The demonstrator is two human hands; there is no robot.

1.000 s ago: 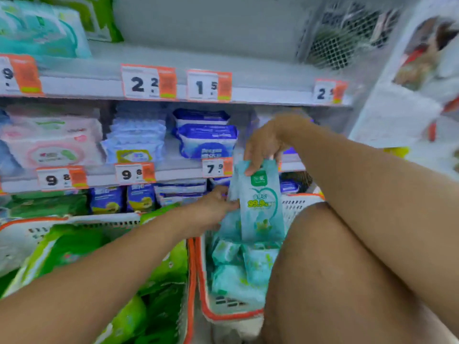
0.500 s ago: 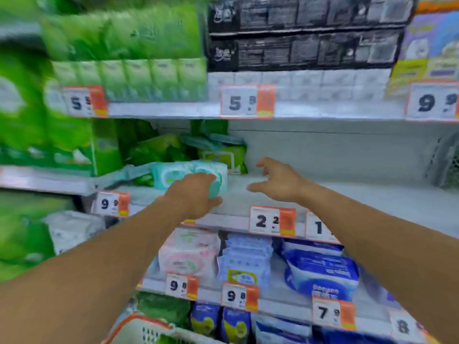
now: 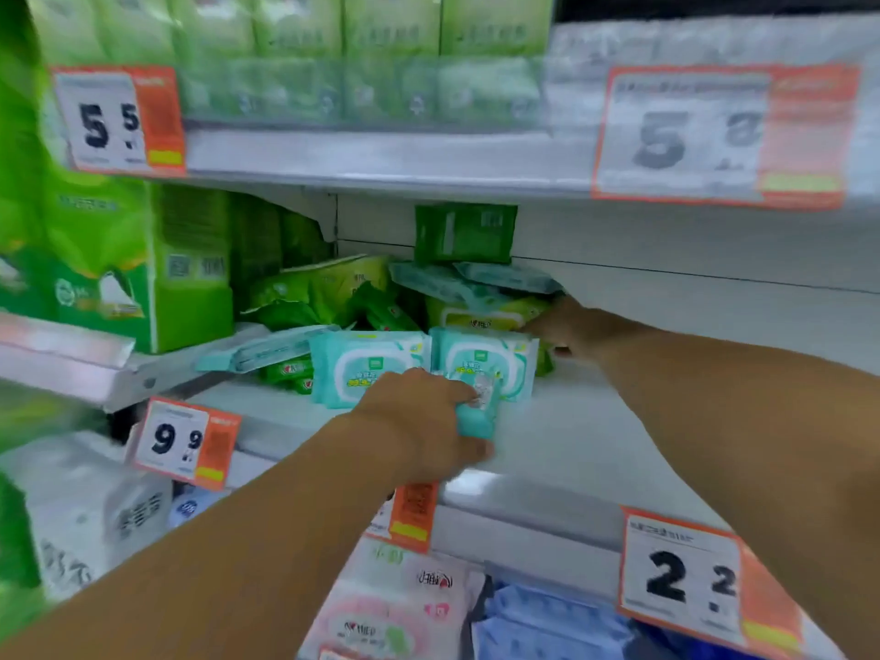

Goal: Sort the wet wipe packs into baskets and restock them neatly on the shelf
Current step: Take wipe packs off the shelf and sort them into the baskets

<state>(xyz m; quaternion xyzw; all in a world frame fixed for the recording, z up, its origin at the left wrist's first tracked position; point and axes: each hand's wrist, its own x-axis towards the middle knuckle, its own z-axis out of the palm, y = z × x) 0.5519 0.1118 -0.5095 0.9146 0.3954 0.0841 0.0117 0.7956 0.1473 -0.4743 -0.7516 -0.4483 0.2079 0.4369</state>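
Observation:
My left hand (image 3: 424,421) grips a small teal wet wipe pack (image 3: 478,412) just above the grey shelf board (image 3: 595,435). Right behind it stand two teal wipe packs (image 3: 366,364), upright and side by side, the right one (image 3: 495,359) partly hidden by the held pack. My right hand (image 3: 566,326) reaches deeper in and touches a yellow-green wipe pack (image 3: 485,314) at its right end; its fingertips are hidden behind the packs. More teal packs (image 3: 457,283) lie flat on top of that one.
Green tissue boxes (image 3: 143,269) fill the shelf's left side, with loose green packs (image 3: 324,288) behind. A dark green pack (image 3: 464,233) leans on the back wall. Price tags (image 3: 183,440) line the shelf edges. Pink (image 3: 395,607) and blue packs (image 3: 552,621) sit below. Bare shelf lies to the right.
The view rose from the basket to the shelf and closed in. My left hand brought a teal pack to the standing row; my right hand reached further in to the yellow-green pack.

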